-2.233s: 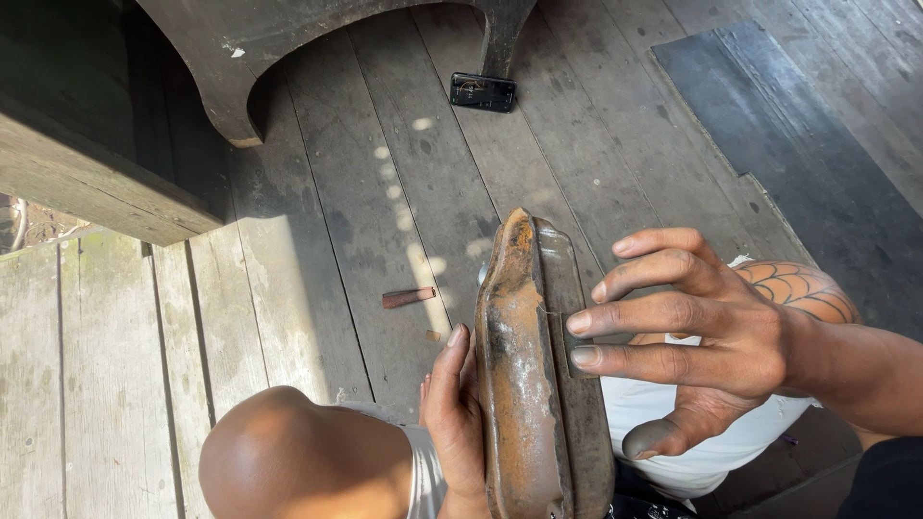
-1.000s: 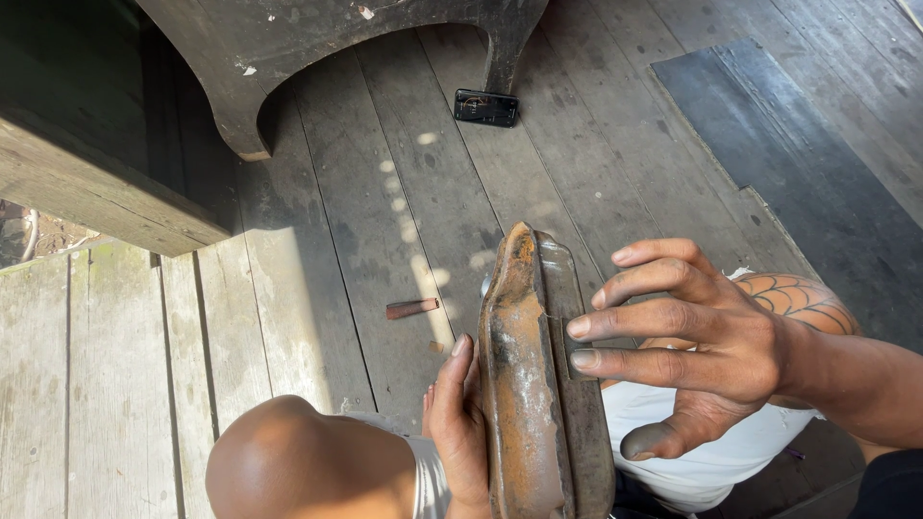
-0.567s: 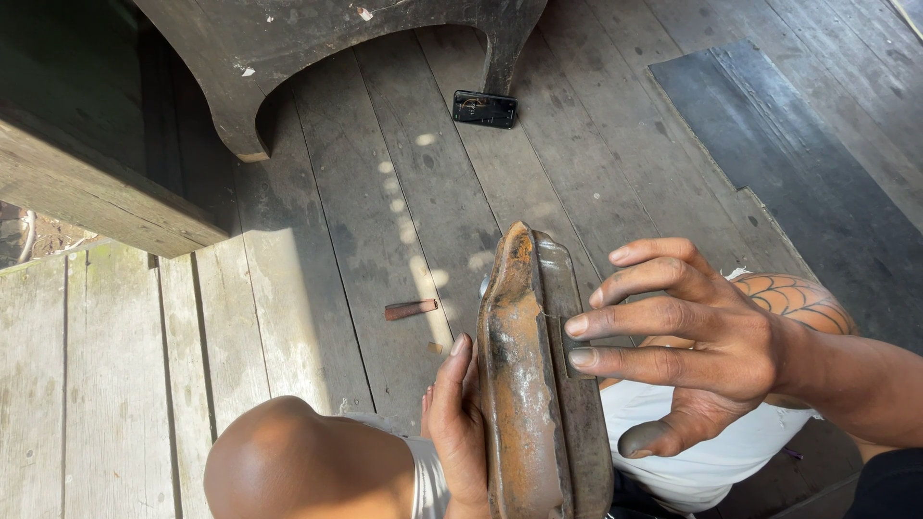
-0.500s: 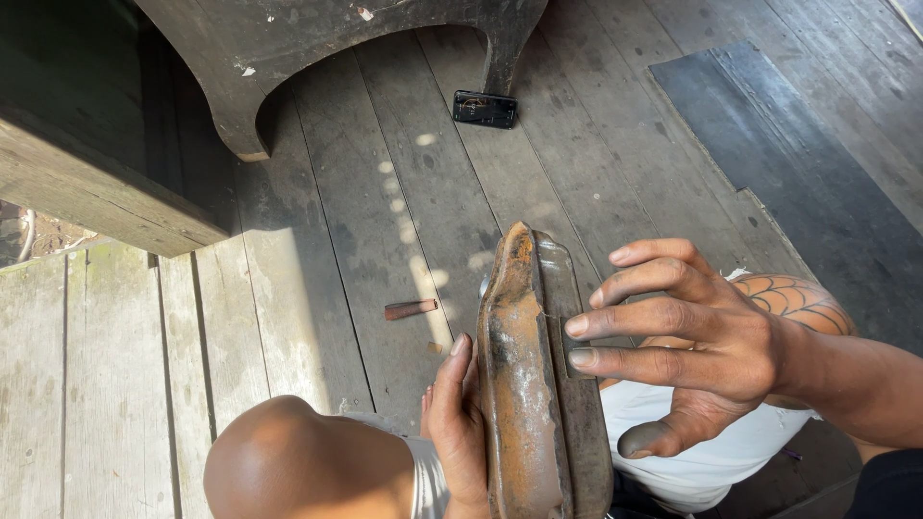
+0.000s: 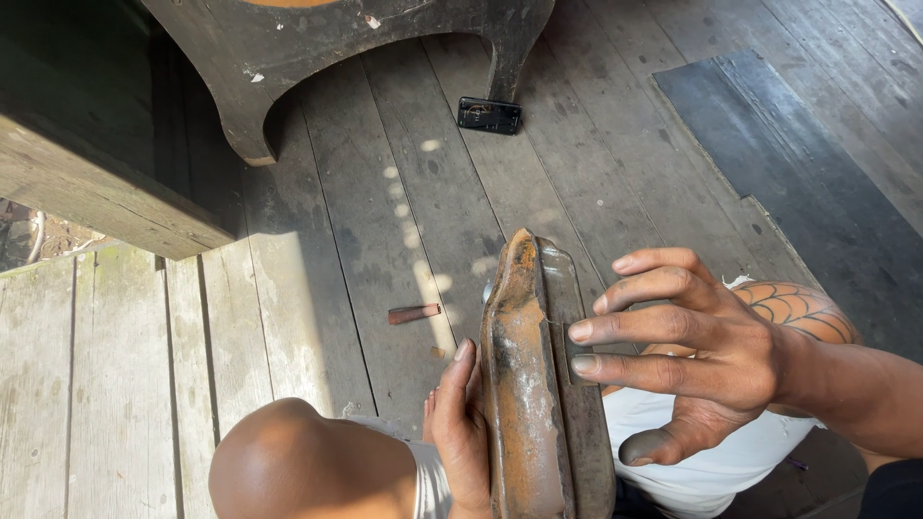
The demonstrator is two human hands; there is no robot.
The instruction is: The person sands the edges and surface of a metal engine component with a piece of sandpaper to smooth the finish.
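At six o'clock, left hand (image 5: 461, 432) props the rusty slab (image 5: 524, 384) upright; right hand (image 5: 692, 351), fingers spread, steadies its flank without gripping.

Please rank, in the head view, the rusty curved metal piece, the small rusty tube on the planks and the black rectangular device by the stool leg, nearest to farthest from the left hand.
1. Rusty curved metal piece: touching the left hand.
2. Small rusty tube: on the planks, up-left.
3. Black rectangular device: far up the frame.
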